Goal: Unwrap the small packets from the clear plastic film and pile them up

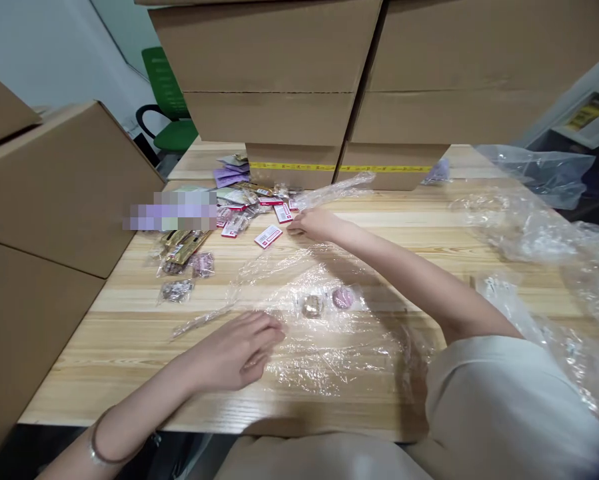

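Head view: R hand [315, 225] fingers bunched, can't tell if gripping, red-white card [283, 213] just off its 10 o'clock; L hand [239, 350] fingers loosely apart by clear film [324, 357], gold disc [312, 307] & pink disc [343, 298] approx its 2 o'clock; brown boxes [279, 53] at 12.

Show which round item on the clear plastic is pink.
The pink round item lies on the right; the golden one lies nearer the left hand.

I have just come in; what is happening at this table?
A person has both bare hands at a wooden table. The right hand is beside a red-and-white card; whether it holds anything is unclear. The left hand is by the edge of a spread clear plastic sheet. A gold-coloured round item and a pink one lie amid the plastic, with a heap of small packets farther left.
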Available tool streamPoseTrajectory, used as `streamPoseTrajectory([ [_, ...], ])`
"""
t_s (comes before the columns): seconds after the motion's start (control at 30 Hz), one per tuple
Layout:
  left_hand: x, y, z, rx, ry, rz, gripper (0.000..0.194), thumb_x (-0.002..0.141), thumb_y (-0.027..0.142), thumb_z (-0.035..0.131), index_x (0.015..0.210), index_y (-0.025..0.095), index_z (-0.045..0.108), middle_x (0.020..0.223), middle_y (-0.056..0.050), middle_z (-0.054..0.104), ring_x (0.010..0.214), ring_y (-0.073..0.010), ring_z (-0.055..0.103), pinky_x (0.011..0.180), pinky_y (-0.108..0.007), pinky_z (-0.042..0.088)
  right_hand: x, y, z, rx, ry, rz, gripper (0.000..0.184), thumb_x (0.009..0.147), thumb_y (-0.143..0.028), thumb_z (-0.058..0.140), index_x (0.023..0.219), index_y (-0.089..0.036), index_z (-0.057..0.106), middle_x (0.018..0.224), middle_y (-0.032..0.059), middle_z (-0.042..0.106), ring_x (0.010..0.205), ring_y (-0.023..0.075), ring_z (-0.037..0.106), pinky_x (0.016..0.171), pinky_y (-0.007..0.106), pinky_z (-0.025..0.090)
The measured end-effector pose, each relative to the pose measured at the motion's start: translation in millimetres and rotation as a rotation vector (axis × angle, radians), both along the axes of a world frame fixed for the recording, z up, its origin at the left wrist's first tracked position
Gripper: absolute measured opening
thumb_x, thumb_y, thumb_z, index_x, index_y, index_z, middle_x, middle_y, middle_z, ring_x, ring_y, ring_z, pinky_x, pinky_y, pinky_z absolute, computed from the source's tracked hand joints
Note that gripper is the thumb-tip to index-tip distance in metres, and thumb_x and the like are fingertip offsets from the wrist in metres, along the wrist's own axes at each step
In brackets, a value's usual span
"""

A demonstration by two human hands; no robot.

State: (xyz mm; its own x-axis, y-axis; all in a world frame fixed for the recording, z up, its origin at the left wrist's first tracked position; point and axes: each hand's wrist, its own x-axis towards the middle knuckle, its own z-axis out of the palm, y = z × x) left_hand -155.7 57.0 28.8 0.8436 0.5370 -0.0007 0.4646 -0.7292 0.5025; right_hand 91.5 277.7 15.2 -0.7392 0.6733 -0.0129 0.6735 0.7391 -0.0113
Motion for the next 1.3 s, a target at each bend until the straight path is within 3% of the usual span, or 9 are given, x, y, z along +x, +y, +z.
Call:
streamPoseTrajectory([
  [0.13,-6,-13,-9.5,0.077,0.036,-0.013,0.050,0.084,0.028,0.065,0.132,0.021,0.052,0.128,-0.013,0.059,0.122,-0.0296,0.052,0.104,-0.047,0.044,3,-30,11.2,0.067,0.022,-0.116,0.033,0.096,-0.022,0.051,0.124,-0.010,0.064,0.106,0.0190,0.072,0.098,0.0297,0.065,0.083,0.039,0.044],
  [0.27,-3,-12,-27.1,0.220,0.082,-0.053,0.039,0.093,0.019,0.053,0.132,0.022,0.053,0.123,-0.012,0.063,0.120,-0.0277,0.054,0.102,-0.042,0.044,28,-98,8.7,0.102,0.151,-0.162,0.040,0.101,-0.036,0.043,0.135,-0.021,0.058,0.104,0.0101,0.074,0.093,0.0259,0.066,0.084,0.041,0.047],
  [0.47,-5,-8,-37.4,0.249,-0.019,-0.015,0.052,0.095,0.008,0.043,0.138,0.036,0.050,0.140,-0.010,0.055,0.125,-0.0270,0.053,0.102,-0.043,0.041,67,-177,-26.4,-0.120,0.284,0.041,0.047,0.102,-0.040,0.040,0.147,-0.027,0.044,0.146,0.0036,0.052,0.134,0.0264,0.047,0.109,0.049,0.038],
  [0.63,6,-15,-33.9,0.441,0.060,-0.184,0.037,0.096,0.035,0.054,0.132,0.026,0.055,0.137,-0.011,0.057,0.130,-0.0308,0.048,0.114,-0.051,0.031,101,-217,-6.3,-0.141,0.417,-0.119,0.061,0.099,-0.042,0.047,0.154,-0.027,0.028,0.157,0.0053,0.036,0.145,0.0241,0.031,0.117,0.048,0.031],
  [0.73,17,-20,-38.4,0.554,0.110,-0.184,0.030,0.097,0.021,0.049,0.126,0.017,0.057,0.122,-0.011,0.065,0.117,-0.0265,0.058,0.106,-0.043,0.042,108,-248,0.5,-0.119,0.347,-0.085,0.075,0.090,-0.049,0.059,0.154,-0.025,0.028,0.155,0.0089,0.038,0.142,0.0287,0.037,0.114,0.052,0.036],
  [0.87,27,-19,-39.7,0.562,0.123,-0.125,0.024,0.093,0.005,0.042,0.107,0.012,0.061,0.115,-0.015,0.066,0.108,-0.0248,0.061,0.090,-0.037,0.052,94,-284,-16.1,-0.059,0.251,-0.027,0.088,0.083,-0.050,0.064,0.154,-0.012,0.028,0.154,0.0159,0.039,0.143,0.0318,0.033,0.117,0.053,0.029],
  [1.0,27,-12,-24.0,0.385,0.008,0.026,0.014,0.092,0.016,0.046,0.093,0.015,0.059,0.113,-0.014,0.064,0.106,-0.0256,0.060,0.089,-0.040,0.050,89,-299,-32.4,0.124,0.249,-0.071,0.077,0.085,-0.029,0.060,0.153,-0.007,0.031,0.153,0.0179,0.039,0.146,0.0332,0.028,0.119,0.055,0.027],
  [1.1,26,-5,-8.4,0.239,-0.014,0.211,0.015,0.092,0.020,0.043,0.092,0.017,0.057,0.101,-0.009,0.065,0.095,-0.0237,0.061,0.085,-0.040,0.048,100,-296,-34.1,0.217,0.321,-0.122,0.059,0.087,-0.016,0.056,0.145,-0.012,0.045,0.145,0.0154,0.051,0.141,0.0322,0.038,0.117,0.056,0.031],
  [1.3,39,34,1.8,0.017,-0.127,0.468,0.017,0.093,0.027,0.042,0.093,0.019,0.057,0.093,-0.005,0.067,0.088,-0.0210,0.063,0.078,-0.033,0.046,120,-241,-20.3,-0.203,0.794,-0.505,0.026,0.088,-0.028,0.056,0.108,-0.018,0.070,0.118,0.0099,0.070,0.109,0.0242,0.066,0.094,0.043,0.054],
])
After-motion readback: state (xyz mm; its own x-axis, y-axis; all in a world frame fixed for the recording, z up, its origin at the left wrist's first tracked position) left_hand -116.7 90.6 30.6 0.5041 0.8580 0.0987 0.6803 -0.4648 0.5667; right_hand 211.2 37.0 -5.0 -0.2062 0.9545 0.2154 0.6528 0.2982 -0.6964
